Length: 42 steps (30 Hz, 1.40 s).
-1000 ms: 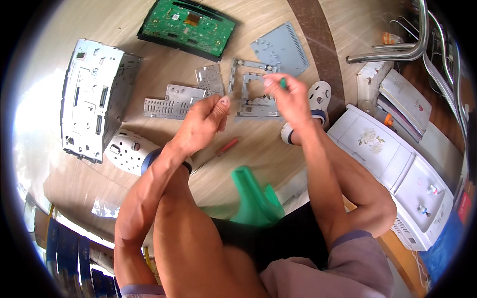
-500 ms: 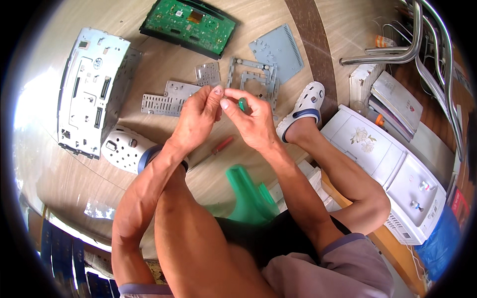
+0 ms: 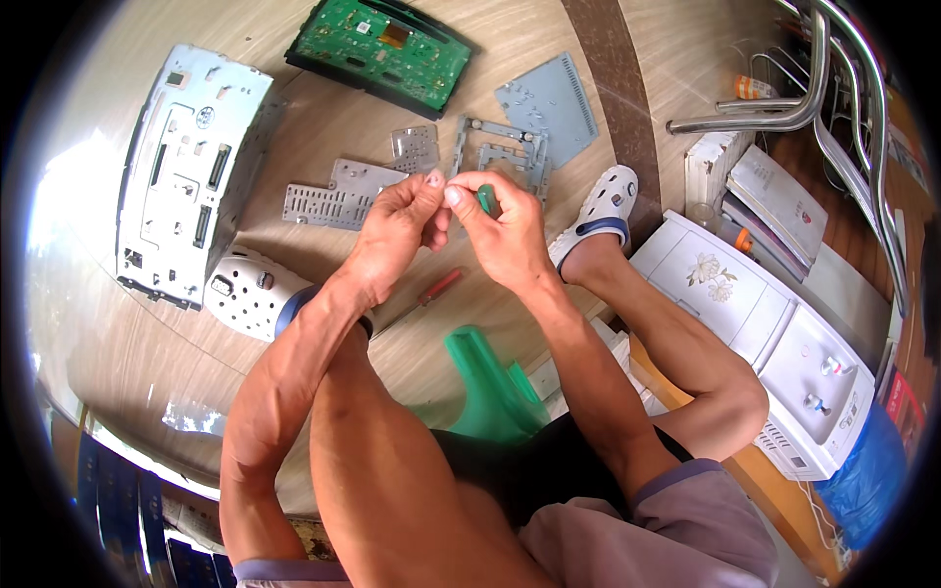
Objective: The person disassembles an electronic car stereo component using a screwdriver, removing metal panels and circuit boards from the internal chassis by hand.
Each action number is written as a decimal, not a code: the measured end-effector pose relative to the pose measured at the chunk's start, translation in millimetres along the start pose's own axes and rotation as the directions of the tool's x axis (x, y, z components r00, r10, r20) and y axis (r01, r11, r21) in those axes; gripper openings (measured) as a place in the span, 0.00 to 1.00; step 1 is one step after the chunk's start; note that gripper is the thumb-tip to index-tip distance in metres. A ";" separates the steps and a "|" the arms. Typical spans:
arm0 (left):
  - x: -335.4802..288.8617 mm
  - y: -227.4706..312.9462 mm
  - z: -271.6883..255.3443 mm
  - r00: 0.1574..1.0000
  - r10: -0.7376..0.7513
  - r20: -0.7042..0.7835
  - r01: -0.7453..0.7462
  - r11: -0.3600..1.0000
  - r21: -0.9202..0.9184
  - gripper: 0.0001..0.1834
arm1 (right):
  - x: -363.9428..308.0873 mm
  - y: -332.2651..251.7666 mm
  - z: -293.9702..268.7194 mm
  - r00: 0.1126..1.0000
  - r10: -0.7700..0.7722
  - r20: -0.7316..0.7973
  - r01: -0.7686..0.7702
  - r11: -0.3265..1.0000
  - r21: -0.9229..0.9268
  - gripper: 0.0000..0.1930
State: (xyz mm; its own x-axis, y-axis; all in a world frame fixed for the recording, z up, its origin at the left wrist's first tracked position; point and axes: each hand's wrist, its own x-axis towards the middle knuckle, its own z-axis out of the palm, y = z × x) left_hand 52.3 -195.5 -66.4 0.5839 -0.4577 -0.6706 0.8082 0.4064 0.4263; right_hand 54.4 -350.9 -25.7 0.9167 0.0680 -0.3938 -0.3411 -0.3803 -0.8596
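Plates of perforated silver metal (image 3: pixel 355 186) are already lying apart from a boxy silver metal chassis (image 3: pixel 183 181); what remains isn't showing. Left hand (image 3: pixel 394 230) and right hand (image 3: pixel 510 235) are meeting tip to tip, whether pinching anything unclear, the right clasping a green plastic handle (image 3: pixel 487 199).

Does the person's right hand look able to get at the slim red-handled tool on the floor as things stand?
Probably yes: the slim red-handled tool lies near the bare right hand, its handle uncovered. The small green object tucked in that hand might hinder the grip, though.
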 end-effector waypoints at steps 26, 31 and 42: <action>-46.8 -18.3 -53.3 0.977 0.214 0.000 -0.172 0.781 0.600 0.14 | 119.4 78.3 -159.1 0.767 0.555 -0.321 -0.532 0.831 0.164 0.09; -75.4 -8.7 -60.0 0.945 0.296 -0.135 -0.147 0.759 0.634 0.11 | 109.1 73.6 -162.9 0.796 0.528 -0.295 -0.488 0.849 0.202 0.10; -99.9 -9.7 -83.5 0.742 0.670 0.012 -0.171 0.172 0.970 0.05 | 43.0 39.1 -129.5 0.771 0.521 -0.368 -0.534 0.842 0.074 0.11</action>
State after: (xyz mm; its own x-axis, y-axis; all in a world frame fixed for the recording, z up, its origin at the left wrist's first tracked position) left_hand -20.4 -87.7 -54.2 0.9758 -0.0766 -0.2047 0.1145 -0.6190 0.7770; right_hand 107.4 -482.3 -34.2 0.6054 -0.4847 -0.6313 -0.7921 -0.2887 -0.5379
